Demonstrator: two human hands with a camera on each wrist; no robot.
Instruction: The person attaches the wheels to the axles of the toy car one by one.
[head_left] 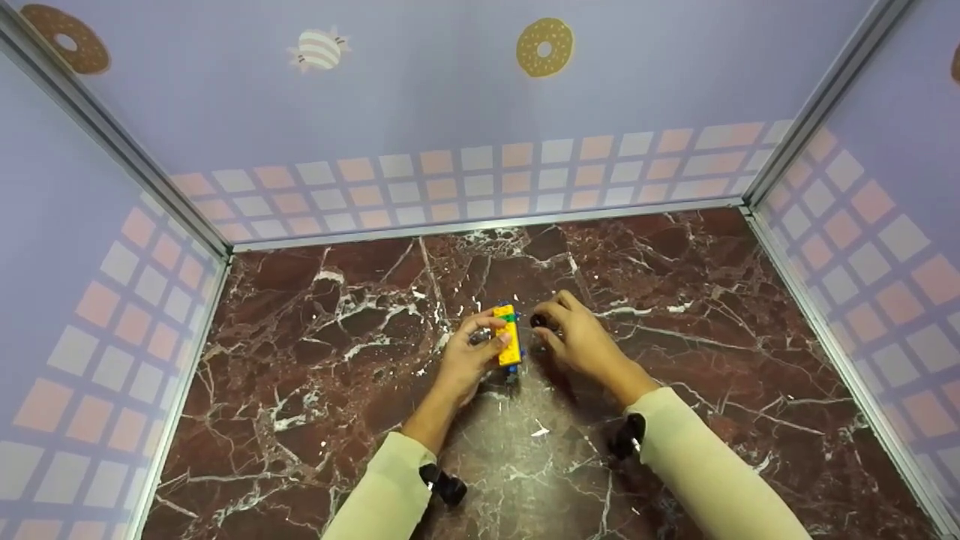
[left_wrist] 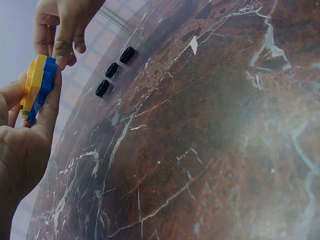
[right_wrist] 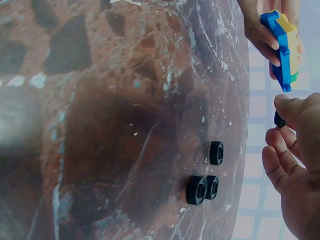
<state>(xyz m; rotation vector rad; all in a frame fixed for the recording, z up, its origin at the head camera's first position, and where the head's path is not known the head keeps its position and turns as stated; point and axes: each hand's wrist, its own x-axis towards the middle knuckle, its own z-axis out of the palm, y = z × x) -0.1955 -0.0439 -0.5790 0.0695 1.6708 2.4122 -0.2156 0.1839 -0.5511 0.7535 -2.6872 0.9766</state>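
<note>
My left hand point(head_left: 463, 361) grips a toy-brick vehicle body point(head_left: 511, 351), yellow on top with a small green piece and blue underneath. In the right wrist view, its blue base point(right_wrist: 283, 62) faces the right hand. Between thumb and fingers, my right hand point(head_left: 586, 342) pinches a small black toy wheel point(right_wrist: 279, 120), a short gap away from the body. Three more black wheels point(left_wrist: 112, 70) stand on the tabletop in both wrist views. The head view does not show them clearly.
The tabletop point(head_left: 300, 360) is dark red marble-patterned, with white veins. Lilac panels with pink and white squares point(head_left: 480, 184) enclose the back and both sides. A small white scrap point(head_left: 540, 430) lies near the front middle. Dark cameras point(head_left: 444, 486) sit at both wrists.
</note>
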